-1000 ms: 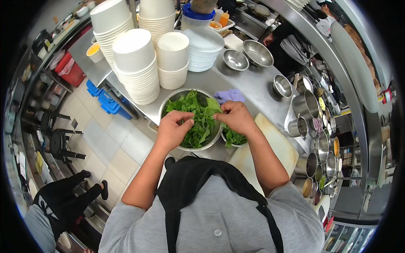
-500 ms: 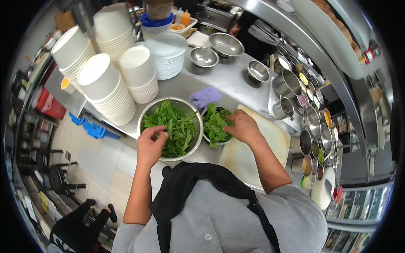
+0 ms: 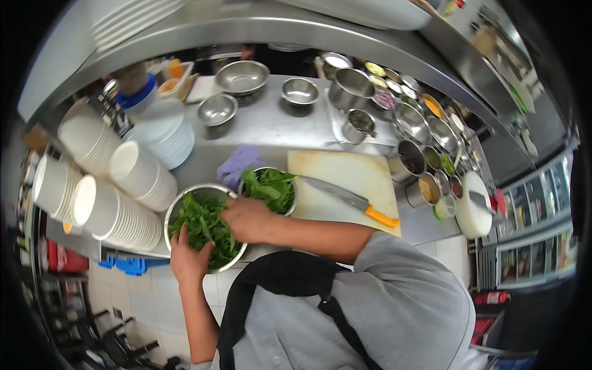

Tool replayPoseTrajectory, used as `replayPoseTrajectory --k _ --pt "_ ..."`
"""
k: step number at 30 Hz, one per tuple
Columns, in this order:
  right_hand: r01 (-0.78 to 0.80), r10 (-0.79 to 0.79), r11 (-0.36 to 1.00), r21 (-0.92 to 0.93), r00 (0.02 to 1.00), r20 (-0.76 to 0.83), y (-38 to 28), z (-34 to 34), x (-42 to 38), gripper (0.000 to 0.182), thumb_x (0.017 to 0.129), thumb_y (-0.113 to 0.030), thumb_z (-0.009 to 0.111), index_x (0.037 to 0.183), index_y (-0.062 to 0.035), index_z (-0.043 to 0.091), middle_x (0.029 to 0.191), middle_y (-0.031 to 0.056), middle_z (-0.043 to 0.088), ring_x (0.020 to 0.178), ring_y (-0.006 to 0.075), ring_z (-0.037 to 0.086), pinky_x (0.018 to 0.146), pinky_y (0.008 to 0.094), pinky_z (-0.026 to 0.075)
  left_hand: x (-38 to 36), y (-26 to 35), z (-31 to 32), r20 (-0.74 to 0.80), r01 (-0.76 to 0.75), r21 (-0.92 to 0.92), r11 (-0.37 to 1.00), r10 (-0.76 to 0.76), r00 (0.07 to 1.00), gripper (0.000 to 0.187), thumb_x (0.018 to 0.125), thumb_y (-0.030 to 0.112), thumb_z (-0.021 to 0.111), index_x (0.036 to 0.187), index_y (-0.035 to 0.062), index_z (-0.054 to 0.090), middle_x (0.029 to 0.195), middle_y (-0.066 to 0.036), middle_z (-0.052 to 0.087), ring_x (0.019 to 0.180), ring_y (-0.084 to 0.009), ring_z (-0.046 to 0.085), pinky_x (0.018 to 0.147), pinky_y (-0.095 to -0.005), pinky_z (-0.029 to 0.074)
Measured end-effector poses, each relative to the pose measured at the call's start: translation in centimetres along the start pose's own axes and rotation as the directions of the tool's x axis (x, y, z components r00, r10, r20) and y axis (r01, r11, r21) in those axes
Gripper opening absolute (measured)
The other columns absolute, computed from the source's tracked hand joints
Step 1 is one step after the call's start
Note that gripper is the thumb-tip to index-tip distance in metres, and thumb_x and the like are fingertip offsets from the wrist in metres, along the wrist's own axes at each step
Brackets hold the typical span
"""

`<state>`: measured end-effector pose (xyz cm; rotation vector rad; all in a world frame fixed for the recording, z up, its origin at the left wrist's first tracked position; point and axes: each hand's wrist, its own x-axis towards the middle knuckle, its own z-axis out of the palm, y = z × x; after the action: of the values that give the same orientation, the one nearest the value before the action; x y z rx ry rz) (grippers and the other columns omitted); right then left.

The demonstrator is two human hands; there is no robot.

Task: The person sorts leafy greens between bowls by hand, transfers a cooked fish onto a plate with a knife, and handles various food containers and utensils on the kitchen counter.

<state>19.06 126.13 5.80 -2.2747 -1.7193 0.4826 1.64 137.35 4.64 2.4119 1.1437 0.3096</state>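
Note:
A large steel bowl (image 3: 170,237) full of green leaves (image 3: 200,222) stands near the counter's front edge. My left hand (image 3: 190,258) is at its lower left, thumb and fingers apart on the leaves. From the right, my right hand (image 3: 248,221) reaches over the rim, its curled fingers among the leaves and partly hidden. A smaller bowl (image 3: 294,200) with more leaves (image 3: 269,186) sits just beyond that hand. Behind the two bowls lies a purple cloth (image 3: 237,163).
To the right, a knife with an orange handle (image 3: 382,216) lies on a white cutting board (image 3: 345,166). Stacked white containers (image 3: 126,213) stand at left. Steel bowls (image 3: 242,77) are at the back, ingredient pots (image 3: 423,188) at right, and a metal shelf (image 3: 265,31) overhead.
My right hand has moved left from the smaller bowl to the large one. My left hand is now lower on the large bowl's left side. The view has turned right, showing the knife.

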Motion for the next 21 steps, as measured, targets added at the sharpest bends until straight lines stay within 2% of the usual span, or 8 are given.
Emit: replayPoseTrajectory --k 5,7,8,9,12,17,19,21 --pt "-0.009 -0.003 0.997 -0.077 0.987 -0.163 -0.2 3.3 1.5 0.030 0.072 -0.014 0.066 0.100 -0.0038 0.068 0.108 0.0176 0.060 0.100 0.0317 0.061 0.083 0.0432 0.049 0.0 1.3 0.9 0.099 -0.053 0.137 0.989 0.040 0.994 0.092 0.056 0.028 0.087 0.136 0.0031 0.050 0.119 -0.021 0.056 0.110 -0.0381 0.057 0.090 -0.0437 0.050" --pt "-0.031 0.001 0.974 -0.223 0.991 -0.131 0.1 4.6 2.4 0.022 0.074 -0.015 0.067 0.092 -0.0051 0.073 0.110 0.0190 0.061 0.104 0.0305 0.061 0.084 0.0426 0.050 0.5 1.2 1.5 0.145 -0.047 0.149 0.988 0.026 0.989 0.087 0.055 0.026 0.086 0.132 0.0030 0.053 0.115 -0.020 0.057 0.106 -0.0375 0.059 0.087 -0.0445 0.050" --pt "-0.045 0.012 0.973 -0.226 0.990 -0.142 0.3 4.8 2.7 0.022 0.074 -0.015 0.067 0.092 -0.0051 0.073 0.110 0.0190 0.061 0.104 0.0305 0.061 0.084 0.0426 0.050 0.6 0.9 1.9 0.081 -0.088 0.152 0.984 0.076 0.994 0.069 0.061 0.022 0.083 0.124 0.0042 0.060 0.108 -0.019 0.062 0.099 -0.0368 0.062 0.084 -0.0449 0.051" --pt "-0.001 -0.017 0.982 -0.191 0.995 -0.095 0.5 5.2 3.1 0.021 0.073 -0.016 0.066 0.090 -0.0053 0.073 0.107 0.0177 0.063 0.102 0.0304 0.062 0.084 0.0429 0.050 0.9 0.3 2.4 0.082 -0.102 0.150 0.983 0.091 0.992 0.069 0.061 0.022 0.083 0.124 0.0042 0.060 0.108 -0.019 0.062 0.099 -0.0368 0.062 0.084 -0.0449 0.051" --pt "0.064 -0.075 0.991 -0.117 0.992 -0.098 0.4 4.8 2.8 0.019 0.072 -0.015 0.066 0.086 -0.0045 0.073 0.101 0.0155 0.065 0.097 0.0314 0.064 0.082 0.0440 0.050 1.6 -1.2 2.6 0.024 -0.081 0.165 0.983 0.078 0.997 0.027 0.074 0.013 0.073 0.100 0.0059 0.070 0.096 -0.015 0.066 0.086 -0.0362 0.064 0.077 -0.0435 0.052" --pt "0.107 -0.105 0.994 0.003 0.975 -0.196 0.0 1.8 2.2 0.012 0.075 -0.015 0.064 0.078 -0.0053 0.070 0.091 0.0130 0.063 0.090 0.0312 0.063 0.078 0.0437 0.050 1.4 -0.6 0.2 -0.063 -0.075 0.070 0.995 0.079 0.995 0.018 0.075 0.012 0.072 0.091 0.0045 0.072 0.096 -0.015 0.065 0.085 -0.0359 0.064 0.075 -0.0427 0.051" --pt "0.108 -0.037 0.936 0.336 0.977 -0.211 0.1 0.1 1.7 0.013 0.075 -0.016 0.063 0.083 -0.0075 0.070 0.099 0.0124 0.065 0.090 0.0309 0.064 0.078 0.0434 0.051 1.4 -0.4 -0.6 -0.091 -0.085 0.027 0.996 0.088 0.992 0.016 0.076 0.012 0.072 0.090 0.0037 0.072 0.096 -0.015 0.065 0.086 -0.0358 0.063 0.076 -0.0422 0.050" --pt "0.133 -0.030 0.913 0.386 0.965 -0.262 0.8 -0.5 1.1 0.011 0.079 -0.018 0.064 0.084 -0.0093 0.068 0.096 0.0117 0.065 0.088 0.0292 0.064 0.077 0.0418 0.051 1.3 -0.4 -1.1 -0.129 -0.148 -0.096 0.984 0.135 0.982 0.019 0.075 0.011 0.072 0.093 0.0025 0.071 0.097 -0.016 0.064 0.091 -0.0356 0.062 0.079 -0.0412 0.049"
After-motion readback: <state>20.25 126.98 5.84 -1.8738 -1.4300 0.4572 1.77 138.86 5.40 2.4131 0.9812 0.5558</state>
